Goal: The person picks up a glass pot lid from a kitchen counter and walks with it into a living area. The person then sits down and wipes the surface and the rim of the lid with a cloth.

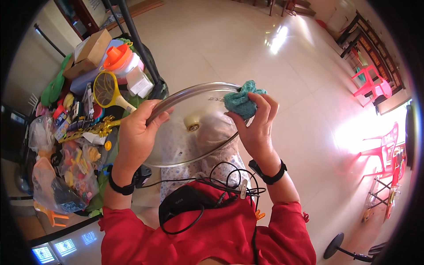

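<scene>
A round glass pot lid (175, 145) with a metal rim is held up, tilted, in front of my lap. My left hand (137, 135) grips its rim on the left, thumb over the edge. In my right hand (260, 129) is a bunched teal cloth (243, 101), pressed against the rim at the upper right. Through the glass a cream knob (191, 123) with a metal screw shows near the lid's middle. Patterned trousers (170, 179) are partly visible through and below the lid.
At left, a heap holds a yellow racket (106, 89), a cardboard box (89, 51), an orange-lidded container (117, 58) and plastic bags (78, 169). Black cables (228, 185) and a black pouch (184, 202) lie against my front. Pink plastic chairs (372, 84) stand far right on the tiled floor (298, 99).
</scene>
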Tool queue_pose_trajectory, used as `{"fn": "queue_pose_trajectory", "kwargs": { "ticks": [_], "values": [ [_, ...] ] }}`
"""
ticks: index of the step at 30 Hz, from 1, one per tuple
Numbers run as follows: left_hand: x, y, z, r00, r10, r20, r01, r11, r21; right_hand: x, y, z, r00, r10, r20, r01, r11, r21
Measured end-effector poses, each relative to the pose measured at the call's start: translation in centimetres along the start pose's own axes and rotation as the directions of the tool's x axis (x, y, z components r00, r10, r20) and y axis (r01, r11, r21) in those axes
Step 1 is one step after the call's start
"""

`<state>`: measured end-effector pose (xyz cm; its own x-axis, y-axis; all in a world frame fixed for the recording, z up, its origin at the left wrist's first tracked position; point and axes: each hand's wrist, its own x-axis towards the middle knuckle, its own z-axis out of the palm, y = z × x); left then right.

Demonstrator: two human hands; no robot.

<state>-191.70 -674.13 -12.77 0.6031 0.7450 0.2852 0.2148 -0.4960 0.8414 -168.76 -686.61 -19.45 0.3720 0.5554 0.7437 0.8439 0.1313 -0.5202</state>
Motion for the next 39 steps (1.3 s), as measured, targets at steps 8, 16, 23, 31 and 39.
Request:
{"fn": "queue_pose_trajectory", "kwargs": {
  "ticks": [8, 16, 23, 31, 39],
  "values": [
    [-0.1, -0.5, 0.5, 0.999, 0.017, -0.049, -0.019, 0.999, -0.048, 0.8, 0.4, -0.6, 0.996, -0.089, -0.026, 0.081, 0.975, -0.207],
    [0.3, -0.6, 0.6, 0.996, 0.071, -0.055, -0.071, 0.997, 0.002, 1.1, 1.3, -1.4, 0.981, -0.166, 0.103, 0.193, 0.903, -0.383],
    [0.5, -1.0, 0.7, 0.997, 0.026, -0.078, -0.028, 0.999, -0.031, 1.4, 2.7, -1.8, 0.963, -0.129, 0.236, 0.218, 0.888, -0.404],
    [0.4, -0.7, 0.7, 0.996, 0.053, -0.070, -0.050, 0.998, 0.046, 2.2, 2.3, -2.3, 0.999, -0.018, 0.028, 0.016, 0.999, 0.046],
    [0.6, 0.4, 1.0, 0.990, 0.120, -0.071, -0.110, 0.985, 0.130, 3.9, -1.2, -1.8, 0.916, 0.385, -0.111, -0.276, 0.808, 0.521]
  ]
}}
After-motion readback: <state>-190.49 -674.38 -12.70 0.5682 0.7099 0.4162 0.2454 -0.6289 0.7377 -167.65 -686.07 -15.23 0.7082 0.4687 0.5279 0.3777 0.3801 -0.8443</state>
